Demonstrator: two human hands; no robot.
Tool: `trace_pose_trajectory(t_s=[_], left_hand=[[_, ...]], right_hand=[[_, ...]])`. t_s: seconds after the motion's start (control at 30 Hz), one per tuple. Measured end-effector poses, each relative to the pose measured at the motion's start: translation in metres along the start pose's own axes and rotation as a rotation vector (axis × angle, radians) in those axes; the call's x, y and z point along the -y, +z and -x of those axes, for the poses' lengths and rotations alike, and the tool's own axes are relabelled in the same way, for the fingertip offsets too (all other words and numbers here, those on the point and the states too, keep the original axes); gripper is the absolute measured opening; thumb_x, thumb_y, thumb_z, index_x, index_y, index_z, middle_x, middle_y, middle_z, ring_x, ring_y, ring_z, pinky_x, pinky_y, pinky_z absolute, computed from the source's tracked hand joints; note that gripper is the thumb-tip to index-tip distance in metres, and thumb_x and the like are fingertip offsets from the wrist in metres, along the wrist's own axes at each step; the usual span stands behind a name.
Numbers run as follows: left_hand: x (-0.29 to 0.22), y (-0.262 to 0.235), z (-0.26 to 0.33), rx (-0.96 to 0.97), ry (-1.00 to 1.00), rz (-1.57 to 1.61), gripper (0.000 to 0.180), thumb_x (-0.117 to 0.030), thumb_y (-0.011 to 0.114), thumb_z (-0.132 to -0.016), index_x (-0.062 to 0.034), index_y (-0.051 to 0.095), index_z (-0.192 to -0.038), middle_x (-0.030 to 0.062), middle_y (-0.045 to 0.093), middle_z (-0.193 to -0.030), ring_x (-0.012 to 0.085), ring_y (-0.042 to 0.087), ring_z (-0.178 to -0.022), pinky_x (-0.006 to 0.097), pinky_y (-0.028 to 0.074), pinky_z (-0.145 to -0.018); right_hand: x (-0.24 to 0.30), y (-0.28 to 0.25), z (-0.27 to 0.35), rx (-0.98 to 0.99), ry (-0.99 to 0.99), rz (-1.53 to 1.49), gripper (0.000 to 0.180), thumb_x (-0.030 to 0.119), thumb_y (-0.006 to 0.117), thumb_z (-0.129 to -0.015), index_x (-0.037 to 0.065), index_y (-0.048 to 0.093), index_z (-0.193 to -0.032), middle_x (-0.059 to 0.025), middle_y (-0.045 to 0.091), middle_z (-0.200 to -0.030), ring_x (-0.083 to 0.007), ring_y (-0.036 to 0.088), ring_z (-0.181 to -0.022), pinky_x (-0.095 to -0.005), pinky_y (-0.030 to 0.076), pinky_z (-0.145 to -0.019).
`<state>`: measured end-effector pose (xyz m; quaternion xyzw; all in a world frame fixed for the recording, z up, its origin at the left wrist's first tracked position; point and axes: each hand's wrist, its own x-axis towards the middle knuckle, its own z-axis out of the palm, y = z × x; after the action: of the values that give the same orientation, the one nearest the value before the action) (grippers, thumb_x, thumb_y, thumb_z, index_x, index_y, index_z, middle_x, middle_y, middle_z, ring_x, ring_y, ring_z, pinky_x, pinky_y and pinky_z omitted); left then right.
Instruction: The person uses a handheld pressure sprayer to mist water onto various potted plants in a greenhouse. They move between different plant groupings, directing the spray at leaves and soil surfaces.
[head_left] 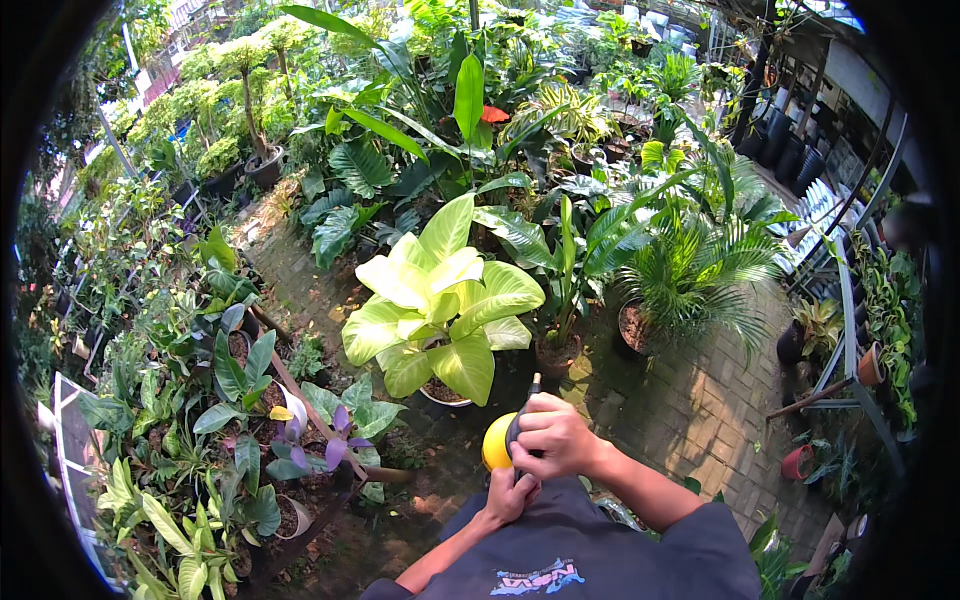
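Note:
Close in front of my body is a yellow pump sprayer (pixel 496 443) with a black head and a thin nozzle that points away from me. My right hand (pixel 553 436) is closed around the black top part. Lower down, my left hand (pixel 508 497) grips the sprayer near its body; part of its fingers is hidden. Just beyond the nozzle, to the left, stands a potted plant with broad yellow-green leaves (pixel 440 310), apart from both hands. Its pale pot (pixel 445 396) shows only at the rim under the leaves.
A feathery potted palm (pixel 695 275) stands to the right on a brick-paved path (pixel 715 420). On the left, low plants with purple leaves (pixel 338 440) grow beside a brown rail (pixel 300 395). A red pot (pixel 798 462) lies at the right, near a metal rack (pixel 850 310). Dense foliage fills the back.

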<state>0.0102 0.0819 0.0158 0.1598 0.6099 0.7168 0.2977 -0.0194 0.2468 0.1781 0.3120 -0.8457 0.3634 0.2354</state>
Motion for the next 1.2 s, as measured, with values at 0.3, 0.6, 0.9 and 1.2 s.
trace_pose_trajectory(t_s=[0.3, 0.6, 0.9, 1.2], left_hand=[[0.000, 0.006, -0.008, 0.014, 0.028, 0.040, 0.033, -0.025, 0.056, -0.091, -0.0033, 0.057, -0.066, -0.0009, 0.052, -0.053, 0.0072, 0.047, -0.045, 0.024, 0.035, -0.041], [-0.004, 0.012, -0.012, 0.058, -0.040, 0.151, 0.038, -0.033, 0.054, -0.093, -0.0036, 0.055, -0.068, -0.0011, 0.050, -0.054, 0.0072, 0.045, -0.046, 0.023, 0.034, -0.043], [0.013, 0.020, -0.016, 0.205, -0.158, 0.154, 0.036, -0.033, 0.054, -0.090, -0.0017, 0.059, -0.074, 0.0011, 0.055, -0.059, 0.0071, 0.048, -0.049, 0.022, 0.037, -0.045], [-0.001, 0.033, -0.026, 0.279, -0.175, 0.196, 0.029, -0.026, 0.051, -0.089, 0.0007, 0.056, -0.078, 0.0055, 0.056, -0.062, 0.0094, 0.047, -0.049, 0.023, 0.036, -0.045]], right_hand=[[-0.007, -0.011, 0.014, -0.136, 0.027, 0.018, 0.025, 0.006, 0.066, -0.072, 0.007, 0.050, -0.054, -0.0036, 0.044, -0.057, -0.0221, 0.046, -0.059, -0.0353, 0.040, -0.056], [-0.082, 0.051, 0.101, -0.694, 0.659, -0.404, 0.033, 0.025, 0.050, -0.090, 0.001, 0.055, -0.112, -0.0119, 0.059, -0.109, -0.0241, 0.054, -0.114, -0.0369, 0.039, -0.102], [-0.080, 0.079, 0.127, -0.632, 0.937, -1.417, 0.039, 0.037, 0.044, -0.099, 0.002, 0.050, -0.115, -0.0228, 0.069, -0.097, -0.0254, 0.069, -0.080, -0.0349, 0.057, -0.074], [-0.086, 0.061, 0.126, -0.659, 0.921, -1.436, 0.029, 0.021, 0.049, -0.091, 0.000, 0.051, -0.110, -0.0202, 0.069, -0.090, -0.0295, 0.069, -0.083, -0.0379, 0.055, -0.078]])
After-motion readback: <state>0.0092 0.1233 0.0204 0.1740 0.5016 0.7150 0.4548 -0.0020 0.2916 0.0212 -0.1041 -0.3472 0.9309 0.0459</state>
